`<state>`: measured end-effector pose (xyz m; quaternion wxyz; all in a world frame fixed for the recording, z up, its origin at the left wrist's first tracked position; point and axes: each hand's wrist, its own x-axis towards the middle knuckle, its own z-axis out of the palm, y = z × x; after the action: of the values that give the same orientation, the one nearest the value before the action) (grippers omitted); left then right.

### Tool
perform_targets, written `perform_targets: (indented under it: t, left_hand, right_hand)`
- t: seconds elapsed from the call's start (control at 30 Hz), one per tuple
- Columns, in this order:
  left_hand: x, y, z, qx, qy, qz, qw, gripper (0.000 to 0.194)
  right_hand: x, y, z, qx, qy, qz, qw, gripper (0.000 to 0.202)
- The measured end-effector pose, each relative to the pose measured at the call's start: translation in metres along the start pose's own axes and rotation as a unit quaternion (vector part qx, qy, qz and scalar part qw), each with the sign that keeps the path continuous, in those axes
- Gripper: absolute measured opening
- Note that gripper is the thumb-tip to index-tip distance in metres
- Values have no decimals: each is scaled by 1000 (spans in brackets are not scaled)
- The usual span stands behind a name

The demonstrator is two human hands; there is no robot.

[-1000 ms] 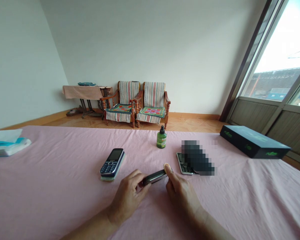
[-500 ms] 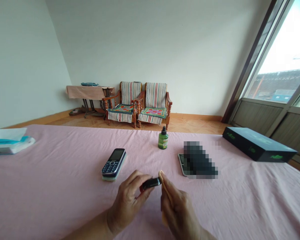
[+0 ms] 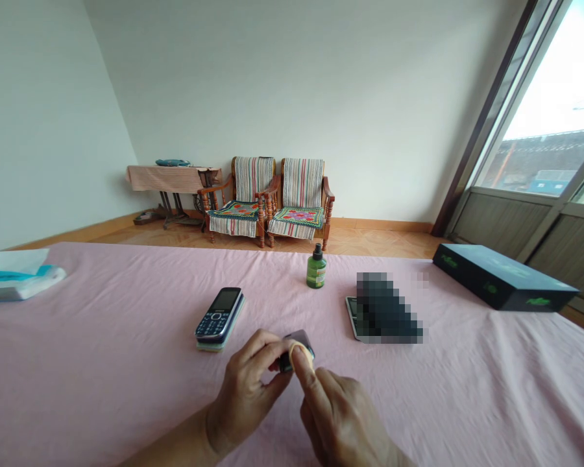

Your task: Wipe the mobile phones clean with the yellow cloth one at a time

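Note:
Between the fingers and thumb of my left hand (image 3: 248,389) is a small dark mobile phone (image 3: 302,335), tilted with its glossy face partly showing. My right hand (image 3: 345,412) presses a pale yellow cloth (image 3: 306,351) onto that face with an outstretched finger; its other fingers are curled in. Much of the phone is covered by my hands and the cloth. To the left lies a dark blue keypad phone (image 3: 219,318), stacked on something pale green. A green spray bottle (image 3: 316,270) with a black top stands beyond my hands.
Right of the bottle, a pixelated dark shape (image 3: 388,311) overlaps a light-edged phone (image 3: 352,318). A black box (image 3: 501,275) with green lettering sits at the right back. A tissue pack (image 3: 22,282) lies at the left edge. Pink cloth (image 3: 102,363) covers the surface.
The phone has turned in my left hand so its face shows. My right hand's finger and the cloth have moved from its right edge onto that face.

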<state>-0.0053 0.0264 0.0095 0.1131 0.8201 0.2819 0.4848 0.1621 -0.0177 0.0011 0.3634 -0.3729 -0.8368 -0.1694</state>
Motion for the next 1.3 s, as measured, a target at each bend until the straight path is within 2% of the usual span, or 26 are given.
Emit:
perform_targets:
  t: [0.2, 0.4, 0.57, 0.67, 0.73, 0.8, 0.9, 0.97, 1.2, 1.3]
  left_hand:
    - [4, -2, 0, -3, 26, 8, 1000, 21]
    - [8, -2, -2, 5, 36, -26, 999, 16]
    - [7, 0, -2, 8, 40, -14, 999, 16]
    - [7, 0, -2, 10, 28, -15, 999, 15]
    - [4, 0, -1, 9, 4, -11, 1000, 17]
    - [1, -1, 0, 5, -47, -4, 999, 25]
    - [-4, -3, 0, 4, -155, 6, 988, 38]
    - [-4, -4, -1, 0, -203, 6, 979, 45]
    - [7, -6, -9, -31, -255, -28, 966, 49]
    - [9, -7, -9, -30, -234, -48, 971, 57]
  right_hand:
    - [0, -3, 2, 6, -49, -51, 997, 57]
    - [0, 7, -4, -25, -14, -6, 1000, 52]
    - [3, -1, -3, 9, -47, -49, 998, 51]
    - [1, 3, -2, 17, -38, -22, 999, 52]
    - [-3, 12, -1, 18, -10, 37, 999, 52]
    - [-9, 24, 3, 33, 0, 112, 993, 49]
    - [-16, 38, 11, 80, -17, 199, 976, 43]
    - [-19, 42, 15, 109, -35, 235, 965, 42]
    - [-16, 37, 10, 164, -91, 252, 949, 42]
    - [-12, 33, 3, 187, -113, 243, 945, 39]
